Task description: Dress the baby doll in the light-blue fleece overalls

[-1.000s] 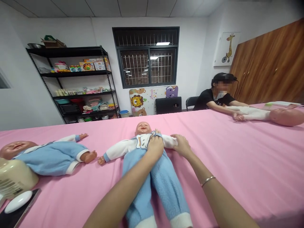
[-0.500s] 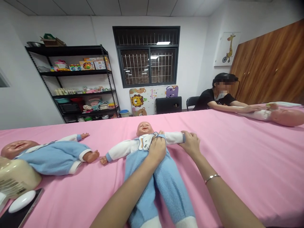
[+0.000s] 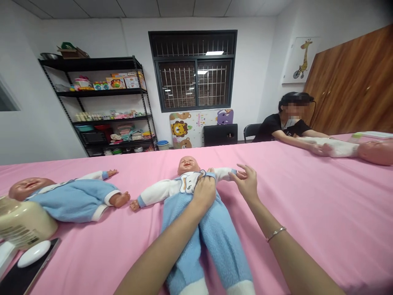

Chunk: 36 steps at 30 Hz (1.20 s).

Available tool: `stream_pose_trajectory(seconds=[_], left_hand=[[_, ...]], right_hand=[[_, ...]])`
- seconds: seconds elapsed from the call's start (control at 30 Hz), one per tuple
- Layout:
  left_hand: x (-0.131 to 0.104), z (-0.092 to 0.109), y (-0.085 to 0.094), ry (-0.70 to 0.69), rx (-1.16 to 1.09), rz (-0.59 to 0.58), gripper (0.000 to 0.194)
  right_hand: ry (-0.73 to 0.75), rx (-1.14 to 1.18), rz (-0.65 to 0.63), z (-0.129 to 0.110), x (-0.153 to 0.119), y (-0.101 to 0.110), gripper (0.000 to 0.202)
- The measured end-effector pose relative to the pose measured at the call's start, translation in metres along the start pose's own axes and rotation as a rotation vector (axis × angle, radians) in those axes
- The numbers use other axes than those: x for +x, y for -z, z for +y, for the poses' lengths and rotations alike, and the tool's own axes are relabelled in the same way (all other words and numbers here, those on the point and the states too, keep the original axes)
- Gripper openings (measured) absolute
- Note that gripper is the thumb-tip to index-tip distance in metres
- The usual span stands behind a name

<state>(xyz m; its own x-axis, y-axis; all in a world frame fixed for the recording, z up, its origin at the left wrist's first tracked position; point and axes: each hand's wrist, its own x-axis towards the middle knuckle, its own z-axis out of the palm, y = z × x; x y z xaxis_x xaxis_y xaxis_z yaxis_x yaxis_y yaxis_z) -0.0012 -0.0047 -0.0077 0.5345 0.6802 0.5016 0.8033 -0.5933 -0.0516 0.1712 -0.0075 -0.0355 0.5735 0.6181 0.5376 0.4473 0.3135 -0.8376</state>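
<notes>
Head view: left hand (image 3: 205, 191) grips the doll's (image 3: 188, 164) overalls (image 3: 177, 207). Right hand (image 3: 247, 182) loosely open by its sleeve (image 3: 223, 173) cuff.

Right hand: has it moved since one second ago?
Yes, the right hand has moved rightward against the window, away from the doll's chest.

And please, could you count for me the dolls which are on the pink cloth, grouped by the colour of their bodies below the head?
Blue and white: 2 (the left doll and the middle doll)
White: 1 (the right doll)
Total: 3 dolls
</notes>
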Motion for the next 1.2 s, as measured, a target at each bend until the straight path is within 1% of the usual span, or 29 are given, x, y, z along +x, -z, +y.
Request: stream_pose_trajectory(seconds=[0.13, 0.2, 0.23, 0.27, 0.37, 0.43, 0.5, 0.53, 0.6, 0.67, 0.73, 0.77, 0.83, 0.9, 0.97, 1.0, 1.07, 1.13, 1.2], left_hand=[[-0.001, 0.002, 0.004, -0.004, 0.012, -0.018, 0.051], [-0.002, 0.003, 0.009, 0.022, 0.029, -0.016, 0.049], [-0.002, 0.004, 0.012, 0.050, 0.039, -0.021, 0.048], [-0.003, 0.005, 0.014, 0.082, 0.050, -0.030, 0.046], [-0.003, 0.006, 0.020, 0.147, 0.078, -0.050, 0.043], [-0.002, 0.005, 0.019, 0.126, 0.092, -0.029, 0.044], [-0.001, 0.003, 0.016, 0.069, 0.105, 0.023, 0.047], [-0.001, 0.002, 0.014, 0.034, 0.109, 0.057, 0.049], [0.000, 0.000, 0.010, -0.021, 0.111, 0.132, 0.053], [0.000, -0.001, 0.007, -0.052, 0.109, 0.188, 0.055], [-0.001, 0.000, 0.009, -0.065, 0.113, 0.204, 0.054], [-0.001, 0.000, 0.010, -0.070, 0.117, 0.191, 0.052], [0.000, 0.003, 0.017, -0.083, 0.121, 0.123, 0.048], [0.000, 0.006, 0.025, -0.056, 0.125, -0.001, 0.042], [0.001, 0.009, 0.035, 0.025, 0.134, -0.134, 0.035], [0.002, 0.010, 0.039, 0.074, 0.137, -0.184, 0.032], [0.003, 0.012, 0.046, 0.151, 0.129, -0.242, 0.028], [0.003, 0.013, 0.049, 0.193, 0.115, -0.269, 0.027], [0.004, 0.014, 0.050, 0.211, 0.101, -0.293, 0.025]], right_hand=[[-0.254, 0.361, 0.065, 0.007, 0.006, -0.004, 0.086], [-0.324, 0.455, 0.035, 0.008, 0.007, -0.004, 0.091], [-0.308, 0.458, -0.002, 0.007, 0.005, -0.005, 0.088], [-0.255, 0.432, -0.047, 0.005, 0.003, -0.006, 0.084], [-0.003, 0.251, -0.196, -0.005, -0.007, -0.010, 0.070], [0.145, 0.130, -0.282, -0.010, -0.015, -0.015, 0.065], [0.256, 0.047, -0.374, -0.012, -0.020, -0.020, 0.054], [0.286, 0.025, -0.419, -0.012, -0.022, -0.022, 0.049], [0.289, 0.014, -0.483, -0.009, -0.024, -0.025, 0.045], [0.260, 0.019, -0.495, -0.007, -0.026, -0.027, 0.043], [0.237, 0.046, -0.492, -0.005, -0.027, -0.029, 0.041], [0.211, 0.081, -0.503, -0.004, -0.028, -0.029, 0.041], [0.106, 0.209, -0.559, -0.005, -0.029, -0.031, 0.041], [-0.020, 0.346, -0.615, -0.008, -0.029, -0.032, 0.043], [-0.078, 0.412, -0.632, -0.014, -0.029, -0.031, 0.045], [-0.075, 0.412, -0.625, -0.018, -0.029, -0.030, 0.045], [-0.038, 0.373, -0.592, -0.026, -0.031, -0.028, 0.042], [0.025, 0.314, -0.568, -0.034, -0.035, -0.025, 0.036], [0.124, 0.217, -0.546, -0.038, -0.038, -0.022, 0.026]])
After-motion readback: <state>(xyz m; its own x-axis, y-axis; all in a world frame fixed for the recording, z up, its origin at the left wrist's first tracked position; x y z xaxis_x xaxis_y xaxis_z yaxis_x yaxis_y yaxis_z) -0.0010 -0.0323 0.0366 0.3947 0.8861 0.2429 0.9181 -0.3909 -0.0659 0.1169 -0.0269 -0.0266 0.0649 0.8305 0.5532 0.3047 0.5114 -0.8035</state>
